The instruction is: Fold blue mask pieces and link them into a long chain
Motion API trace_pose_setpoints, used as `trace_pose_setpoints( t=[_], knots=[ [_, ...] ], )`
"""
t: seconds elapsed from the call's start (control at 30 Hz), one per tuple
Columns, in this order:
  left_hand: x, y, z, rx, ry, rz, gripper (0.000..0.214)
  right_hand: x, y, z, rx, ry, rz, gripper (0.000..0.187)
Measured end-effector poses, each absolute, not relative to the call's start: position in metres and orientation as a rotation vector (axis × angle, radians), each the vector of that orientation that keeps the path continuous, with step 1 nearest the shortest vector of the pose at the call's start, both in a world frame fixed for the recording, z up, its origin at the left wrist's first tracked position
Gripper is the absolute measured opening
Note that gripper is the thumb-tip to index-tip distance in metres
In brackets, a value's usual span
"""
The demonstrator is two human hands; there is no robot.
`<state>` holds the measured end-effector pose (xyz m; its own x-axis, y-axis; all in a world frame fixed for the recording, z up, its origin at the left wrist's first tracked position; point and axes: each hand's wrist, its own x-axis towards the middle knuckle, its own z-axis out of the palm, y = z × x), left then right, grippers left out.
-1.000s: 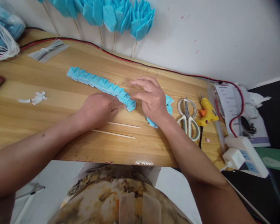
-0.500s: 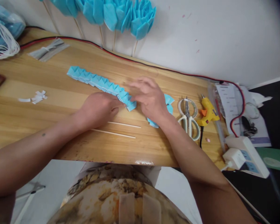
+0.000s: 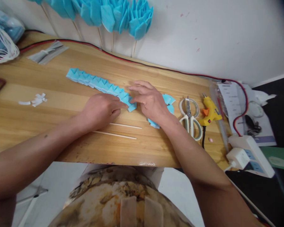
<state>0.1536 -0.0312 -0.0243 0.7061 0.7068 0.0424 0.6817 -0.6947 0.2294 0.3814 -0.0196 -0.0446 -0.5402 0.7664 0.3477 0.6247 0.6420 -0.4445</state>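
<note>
A long pleated strip of blue paper (image 3: 94, 81) lies slantwise on the wooden table, its zigzag folds facing up. My left hand (image 3: 100, 108) is closed at its near right end, the index finger stretched along the last fold and the other fingers curled under. On the other side of that end, my right hand (image 3: 150, 101) has its fingers spread, with one fingertip touching the last pleats. Behind the right wrist another blue folded piece (image 3: 168, 99) is partly hidden. Two thin wooden sticks (image 3: 125, 125) lie just below the hands, their left ends covered by my left hand.
Scissors (image 3: 189, 121) rest over a tape roll (image 3: 195, 105), beside a yellow glue gun (image 3: 210, 110). A power strip (image 3: 253, 157) sits at the right edge. Blue paper flowers (image 3: 140, 20) on sticks stand along the wall. White paper scraps (image 3: 39, 99) and tied wires (image 3: 48, 52) lie left.
The right hand's fingers have settled against the strip's end, where they were blurred by motion before. My left hand stays in place. The view has shifted slightly.
</note>
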Motion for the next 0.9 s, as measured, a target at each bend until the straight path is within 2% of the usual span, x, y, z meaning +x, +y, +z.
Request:
trace_pose_setpoints(
  t=[0.37,0.57,0.77,0.9],
  knots=[
    [0.155,-0.031,-0.020,2.684,1.141,0.091,0.046,0.381,-0.021,-0.033,-1.023,-2.273,0.171,0.035],
    [0.155,-0.031,-0.022,2.656,1.138,0.121,0.041,0.379,-0.020,-0.038,-1.036,-2.418,0.291,0.034],
    [0.155,-0.032,-0.019,2.662,1.146,0.125,0.043,0.380,-0.022,-0.036,-1.057,-2.285,0.215,0.037],
    [0.155,-0.032,-0.018,2.671,1.161,0.103,0.044,0.379,-0.020,-0.039,-1.019,-2.385,0.214,0.034]
  ],
)
